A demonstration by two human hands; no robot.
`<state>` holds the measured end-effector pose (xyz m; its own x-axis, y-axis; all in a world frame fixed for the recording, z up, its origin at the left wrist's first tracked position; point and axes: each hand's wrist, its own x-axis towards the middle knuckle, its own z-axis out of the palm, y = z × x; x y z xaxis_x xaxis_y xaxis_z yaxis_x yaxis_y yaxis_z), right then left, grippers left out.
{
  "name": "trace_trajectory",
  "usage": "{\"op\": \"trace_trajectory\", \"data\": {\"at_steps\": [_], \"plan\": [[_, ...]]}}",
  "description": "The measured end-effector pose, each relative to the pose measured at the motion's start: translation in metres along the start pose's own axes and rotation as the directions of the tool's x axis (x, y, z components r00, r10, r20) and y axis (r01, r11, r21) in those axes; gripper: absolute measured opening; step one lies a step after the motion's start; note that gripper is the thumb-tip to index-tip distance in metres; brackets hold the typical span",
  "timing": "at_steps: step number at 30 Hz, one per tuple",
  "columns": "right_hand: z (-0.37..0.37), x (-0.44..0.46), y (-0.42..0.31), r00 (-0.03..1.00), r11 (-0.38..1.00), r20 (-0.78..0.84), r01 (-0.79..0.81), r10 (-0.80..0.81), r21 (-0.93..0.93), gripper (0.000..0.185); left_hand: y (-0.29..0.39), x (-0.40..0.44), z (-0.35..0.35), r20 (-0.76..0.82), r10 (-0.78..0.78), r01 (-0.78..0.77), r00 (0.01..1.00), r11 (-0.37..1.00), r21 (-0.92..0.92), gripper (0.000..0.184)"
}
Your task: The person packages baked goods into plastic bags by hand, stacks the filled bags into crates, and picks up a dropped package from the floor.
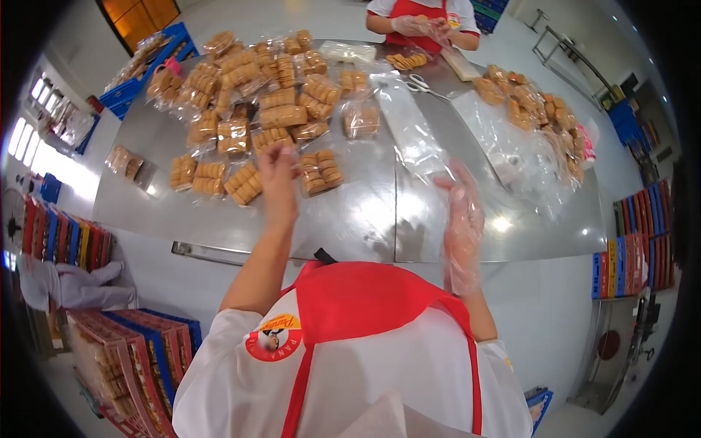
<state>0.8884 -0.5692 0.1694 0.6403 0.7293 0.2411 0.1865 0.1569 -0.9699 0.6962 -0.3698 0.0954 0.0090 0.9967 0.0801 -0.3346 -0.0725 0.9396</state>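
My bare left hand reaches over the steel table to the front of a heap of bagged biscuits. Its fingers are curled together at a small pack; whether they grip its plastic is hidden. Just right of this hand lies a clear pack of round biscuits. To its left sits another biscuit pack. My right hand, in a clear plastic glove, is held open with fingers stretched out. It is near the lower end of a stack of flat clear bags and holds nothing.
Across the steel table, a person in a red apron handles something with gloved hands. Scissors and loose biscuits lie near them. A large plastic bag of biscuits covers the right side. Stacked crates stand lower left.
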Motion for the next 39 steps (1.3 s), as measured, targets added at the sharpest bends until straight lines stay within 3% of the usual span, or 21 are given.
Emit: {"op": "trace_trajectory", "data": {"at_steps": [2,4,7,10,13,15,19,22,25,28,31,32,33,34,36,37,38,39], "plan": [[0.005,0.009,0.017,0.988,0.997,-0.152,-0.003,0.015,0.078,0.061,-0.003,0.005,-0.015,0.006,0.051,-0.051,0.999,0.997,0.057,0.025],[0.004,0.012,-0.001,0.947,0.828,-0.033,-0.262,0.320,0.496,0.068,-0.012,0.005,-0.028,0.085,0.093,-0.105,0.992,0.984,0.147,0.027],[0.022,0.011,0.054,0.979,0.986,-0.122,-0.163,0.164,0.020,0.072,-0.016,-0.011,-0.023,0.402,0.062,-0.302,0.914,0.765,0.569,0.040],[0.025,0.004,0.068,0.958,0.959,-0.047,-0.279,0.281,0.058,0.069,-0.022,-0.014,0.006,0.705,0.237,-0.743,0.669,0.232,0.627,0.057],[-0.001,0.001,0.107,0.910,0.913,0.082,-0.408,0.405,0.020,0.059,-0.043,0.004,0.009,0.773,0.097,-0.779,0.627,0.099,0.619,0.069],[-0.017,-0.002,0.121,0.873,0.879,0.156,-0.474,0.461,0.053,0.050,-0.053,0.009,0.004,0.767,0.029,-0.767,0.641,0.058,0.639,0.073],[-0.028,-0.015,0.128,0.907,0.910,-0.073,-0.414,0.414,0.015,0.045,-0.058,-0.006,0.001,0.812,-0.068,-0.806,0.579,0.099,0.583,0.074],[-0.026,0.005,0.110,0.922,0.945,-0.215,-0.327,0.323,0.018,0.044,-0.043,-0.030,0.009,0.909,-0.125,-0.883,0.397,0.220,0.415,0.075],[-0.049,0.033,0.121,0.902,0.931,-0.257,-0.365,0.348,-0.020,0.042,-0.031,-0.053,0.017,0.902,-0.162,-0.896,0.400,0.136,0.422,0.077],[-0.090,0.039,0.133,0.868,0.875,-0.272,-0.463,0.415,-0.143,0.041,-0.022,-0.051,0.022,0.797,-0.346,-0.809,0.495,0.153,0.568,0.083],[-0.090,0.017,0.097,0.887,0.813,-0.461,-0.266,-0.004,-0.518,0.040,-0.009,-0.045,0.017,0.730,-0.337,-0.627,0.595,0.373,0.684,0.087],[-0.086,0.009,0.091,0.915,0.865,-0.398,-0.254,0.070,-0.432,0.040,-0.013,-0.042,0.014,0.727,-0.402,-0.315,0.556,0.708,0.632,0.086],[-0.078,-0.001,0.087,0.935,0.906,-0.326,-0.255,0.142,-0.337,0.042,-0.022,-0.039,0.008,0.742,-0.446,0.083,0.501,0.878,0.472,0.086],[-0.068,-0.009,0.084,0.947,0.935,-0.247,-0.264,0.205,-0.236,0.043,-0.026,-0.039,0.003,0.772,-0.457,0.475,0.441,0.849,0.232,0.085],[-0.038,-0.016,0.077,0.956,0.963,0.199,-0.242,0.216,0.115,0.055,-0.002,-0.051,0.017,0.858,-0.435,0.835,0.273,0.549,0.013,0.078],[-0.027,-0.015,0.073,0.835,0.827,0.458,-0.471,0.305,0.308,0.070,0.006,-0.057,0.025,0.903,-0.382,0.943,0.196,0.325,-0.068,0.075],[-0.012,-0.020,0.073,0.811,0.731,0.497,-0.537,0.311,0.420,0.083,0.007,-0.060,0.027,0.917,-0.354,0.947,0.185,0.313,-0.070,0.061],[-0.001,-0.022,0.071,0.809,0.676,0.500,-0.556,0.308,0.483,0.078,0.007,-0.062,0.027,0.904,-0.366,0.898,0.222,0.439,-0.043,0.059]]}}
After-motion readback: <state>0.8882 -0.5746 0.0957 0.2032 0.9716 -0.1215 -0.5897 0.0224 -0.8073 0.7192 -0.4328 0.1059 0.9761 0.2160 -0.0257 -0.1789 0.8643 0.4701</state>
